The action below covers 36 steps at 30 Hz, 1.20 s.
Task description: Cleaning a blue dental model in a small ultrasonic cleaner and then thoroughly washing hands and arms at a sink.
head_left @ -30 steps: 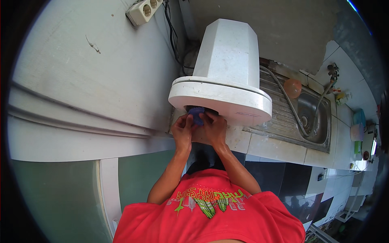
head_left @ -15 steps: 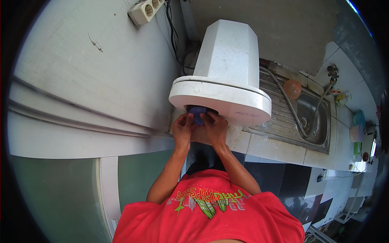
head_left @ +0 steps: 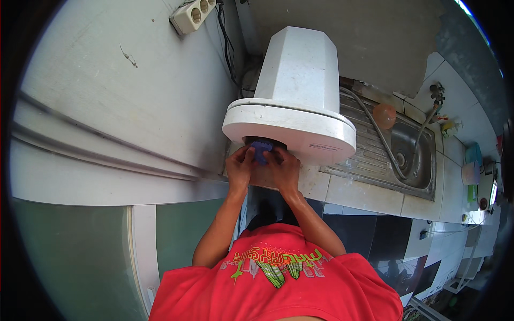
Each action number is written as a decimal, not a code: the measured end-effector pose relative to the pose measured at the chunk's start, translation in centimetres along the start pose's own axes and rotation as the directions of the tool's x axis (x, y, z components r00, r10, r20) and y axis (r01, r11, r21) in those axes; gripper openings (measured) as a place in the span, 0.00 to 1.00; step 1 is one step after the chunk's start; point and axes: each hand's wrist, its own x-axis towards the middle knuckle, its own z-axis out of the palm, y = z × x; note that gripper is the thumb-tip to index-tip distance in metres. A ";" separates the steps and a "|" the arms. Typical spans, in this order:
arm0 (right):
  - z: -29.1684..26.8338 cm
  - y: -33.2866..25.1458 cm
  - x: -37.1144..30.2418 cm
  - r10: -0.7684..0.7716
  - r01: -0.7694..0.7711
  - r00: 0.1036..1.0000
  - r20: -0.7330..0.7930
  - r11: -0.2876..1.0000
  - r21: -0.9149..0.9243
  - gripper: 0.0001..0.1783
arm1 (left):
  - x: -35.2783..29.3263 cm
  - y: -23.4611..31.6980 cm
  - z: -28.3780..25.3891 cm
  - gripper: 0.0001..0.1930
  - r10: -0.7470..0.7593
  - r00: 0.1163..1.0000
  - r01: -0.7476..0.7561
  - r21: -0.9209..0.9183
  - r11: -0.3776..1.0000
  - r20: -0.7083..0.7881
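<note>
Between my two hands is a small blue-purple piece (head_left: 261,152) with an uneven upper edge; I cannot make out its kind. My left hand (head_left: 239,165) pinches it from the left, and my right hand (head_left: 284,167) grips its right side with bent fingers. The piece sits right at a dark round opening (head_left: 278,145) in the front of a large white appliance (head_left: 292,125) with a rounded rim and a faceted upper body. Whether the piece touches the opening is hidden by my fingers.
To the right, a steel sink (head_left: 420,160) with a ribbed drainboard holds a grey hose (head_left: 377,128) and an orange bowl (head_left: 384,116). A tap (head_left: 438,95) is on the tiled wall. At upper left, a power strip (head_left: 193,15) and black cables (head_left: 227,48) run behind the appliance.
Both hands stay at the opening with the blue-purple piece between them. The fingers and the piece have shifted only very slightly; the whole view has moved a little.
</note>
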 end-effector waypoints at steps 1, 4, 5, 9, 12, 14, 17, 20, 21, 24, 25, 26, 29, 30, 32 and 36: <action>0.1 0.1 0.1 0.000 0.000 1.000 -0.001 1.000 0.001 0.11 | 0.1 0.1 0.1 0.14 0.000 1.000 0.000 0.001 1.000 0.001; 0.2 0.4 0.1 0.004 -0.003 1.000 -0.014 0.999 0.044 0.10 | 0.2 0.2 0.1 0.14 -0.007 1.000 0.007 0.031 0.999 0.003; 0.1 0.0 0.1 0.027 -0.027 1.000 0.002 0.999 0.041 0.10 | 0.2 0.1 0.1 0.14 -0.021 1.000 0.021 0.024 0.999 0.001; 0.3 0.3 0.3 0.038 -0.038 0.999 0.010 0.997 0.061 0.10 | 0.4 -0.1 0.0 0.14 -0.017 1.000 0.017 -0.001 1.000 0.015; 0.3 0.2 0.2 0.029 -0.028 1.000 -0.012 0.997 0.070 0.10 | 0.3 0.1 0.2 0.13 -0.003 1.000 0.003 -0.004 1.000 0.013; 0.2 0.0 0.1 0.027 -0.027 1.000 -0.010 0.998 0.049 0.10 | 0.0 0.2 0.4 0.12 -0.007 1.000 0.007 -0.003 1.000 0.001; 0.2 -0.1 0.2 0.029 -0.029 1.000 -0.008 1.000 0.013 0.11 | 0.2 -0.1 0.2 0.11 -0.018 1.000 0.018 -0.007 1.000 -0.009; 0.3 0.3 0.5 0.035 -0.035 0.999 -0.002 0.999 -0.011 0.12 | -0.3 -0.2 0.2 0.12 -0.010 1.000 0.010 -0.026 1.000 -0.005; 0.3 0.5 0.6 0.037 -0.037 0.999 0.003 0.999 -0.022 0.13 | -0.7 0.0 0.4 0.12 0.006 1.000 -0.006 -0.042 0.999 -0.003; 0.0 0.2 0.3 -0.060 0.063 0.997 0.044 0.996 -0.070 0.15 | -2.1 0.8 0.9 0.14 0.110 0.994 -0.111 -0.069 0.991 -0.023; -0.1 0.0 0.3 -0.060 0.063 0.997 0.047 0.995 -0.071 0.15 | -2.0 0.7 0.7 0.14 0.109 0.994 -0.111 -0.070 0.991 -0.026; -0.1 -0.4 0.3 -0.048 0.053 0.995 0.085 0.997 -0.058 0.15 | -1.8 0.7 0.2 0.14 0.125 0.992 -0.125 0.005 0.992 0.017; -0.6 -1.8 0.1 -0.005 0.013 0.989 0.149 0.998 -0.054 0.15 | -1.0 0.7 -0.6 0.13 0.137 0.989 -0.144 0.161 0.976 0.056; -0.7 -2.1 0.0 0.029 -0.019 0.985 0.168 0.998 -0.064 0.15 | -0.7 0.8 -0.7 0.12 0.133 0.989 -0.143 0.243 0.959 0.058; -0.5 -1.5 -0.5 0.020 -0.023 0.992 0.125 0.999 0.023 0.16 | -0.6 0.8 -0.2 0.12 0.128 0.991 -0.131 0.179 0.975 0.028; -0.3 -0.5 -1.1 -0.019 0.012 0.998 0.061 0.993 0.113 0.20 | -0.1 0.2 0.3 0.14 0.122 0.992 -0.122 0.026 0.992 0.002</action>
